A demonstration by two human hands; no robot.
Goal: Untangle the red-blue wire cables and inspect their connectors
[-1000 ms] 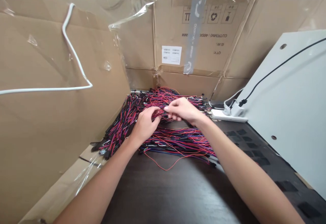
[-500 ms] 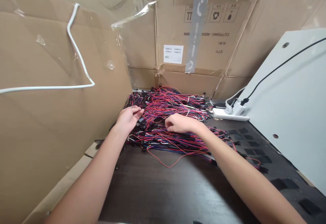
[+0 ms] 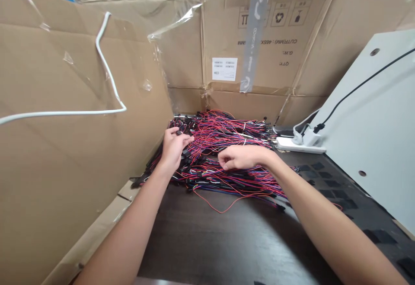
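A heap of red, blue and black wires with black connectors lies across the dark table, bunched into a rear bundle [image 3: 223,136] and a front bundle [image 3: 233,183]. At the left end of the heap is my left hand [image 3: 173,148], thumb and fingers apart around a small black connector [image 3: 178,132]; a firm grip on it is not visible. My right hand [image 3: 240,157] is over the gap between the bundles, its fingers curled into a pinch. Red wires [image 3: 212,172] of the front bundle meet its fingertips, though the exact spot is partly hidden.
Cardboard walls rise at the left [image 3: 81,155] and back [image 3: 272,68]. A white cable [image 3: 112,77] hangs on the left one. To the right are a white power strip [image 3: 300,145] with plugs, a pale panel [image 3: 372,116] and dark squares on the table [image 3: 201,237].
The whole view has shifted slightly right. My left hand has moved a little up and its fingers have spread around a black connector. My right hand keeps its pinch at nearly the same spot.
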